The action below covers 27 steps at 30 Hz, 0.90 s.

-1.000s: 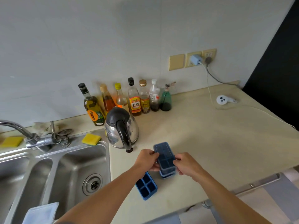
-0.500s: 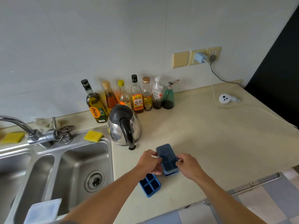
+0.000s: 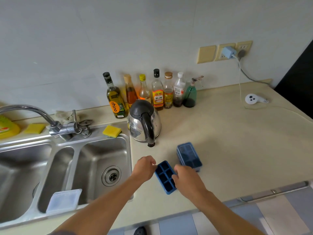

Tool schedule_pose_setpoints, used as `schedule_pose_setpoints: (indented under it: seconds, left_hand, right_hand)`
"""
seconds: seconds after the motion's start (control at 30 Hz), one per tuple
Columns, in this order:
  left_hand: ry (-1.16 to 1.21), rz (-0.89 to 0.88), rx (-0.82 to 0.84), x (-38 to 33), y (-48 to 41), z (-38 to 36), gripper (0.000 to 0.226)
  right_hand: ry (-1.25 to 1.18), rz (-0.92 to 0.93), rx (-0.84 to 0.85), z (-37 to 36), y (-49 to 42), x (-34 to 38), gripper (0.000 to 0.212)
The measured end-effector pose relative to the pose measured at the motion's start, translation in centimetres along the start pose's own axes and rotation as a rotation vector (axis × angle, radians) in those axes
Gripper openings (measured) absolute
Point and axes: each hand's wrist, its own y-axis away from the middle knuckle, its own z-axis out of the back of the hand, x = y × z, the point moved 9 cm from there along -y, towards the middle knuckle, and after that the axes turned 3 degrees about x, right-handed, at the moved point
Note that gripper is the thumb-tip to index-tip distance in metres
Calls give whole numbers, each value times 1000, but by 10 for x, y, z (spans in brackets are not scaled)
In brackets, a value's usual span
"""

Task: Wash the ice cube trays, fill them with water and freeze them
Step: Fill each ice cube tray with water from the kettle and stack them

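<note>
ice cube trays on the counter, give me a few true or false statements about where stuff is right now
1. The open ice cube tray sits between the left hand and the right hand, with fingers of both at its edges. True.
2. The lidded ice cube tray is in the sink. False: it sits on the counter, just beyond and to the right of the open tray.
3. The kettle stands on the counter beside the sink. True.
4. The yellow sponge lies at the bottom of a basin. False: it rests on the sink's back rim, next to the kettle.
</note>
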Motion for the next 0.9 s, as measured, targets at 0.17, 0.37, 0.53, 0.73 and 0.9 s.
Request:
schedule_pose_setpoints:
  seconds: [0.17, 0.37, 0.53, 0.73, 0.9]
  left_hand:
    - [123, -1, 35, 5, 0, -8, 13]
    - [210, 28, 84, 4, -2, -13, 11]
    - [226, 46, 117, 2, -1, -15, 22]
    - [250, 49, 118, 0, 3, -13, 23]
    - [263, 39, 116, -5, 8, -16, 23]
  right_hand:
    - [198, -71, 0, -20, 5, -16, 16]
    - [-83, -149, 48, -37, -1, -34, 12]
    - [-178, -201, -22, -37, 2, -41, 9]
    - [-109, -224, -76, -32, 7, -39, 14]
    - [20, -188, -113, -24, 10, -33, 14]
